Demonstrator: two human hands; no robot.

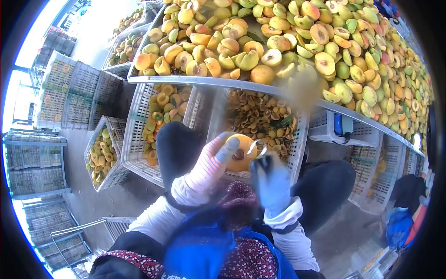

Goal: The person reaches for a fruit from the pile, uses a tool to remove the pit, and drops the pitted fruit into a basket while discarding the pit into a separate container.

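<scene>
My gloved left hand (214,160) grips a yellow peach half (240,156), its cut face turned up with the brown pit hollow showing. Close beside it on the right, my gloved right hand (272,179) is wrapped around a pitting knife (260,152) with a dark handle and a curved, shiny metal blade. The blade's tip is at the peach's right edge; whether it touches is blurred. Below both hands stands a white crate (297,160) full of pits and scraps (260,116). Halved peaches (325,63) lie heaped on the metal-edged table (204,83) in front.
Left of my knees is a white crate of peach halves (165,102), with a smaller crate (103,153) beyond it. Stacked crates (76,95) line the left side. A blue object (343,123) sits under the table. Another person (406,209) is at the right edge.
</scene>
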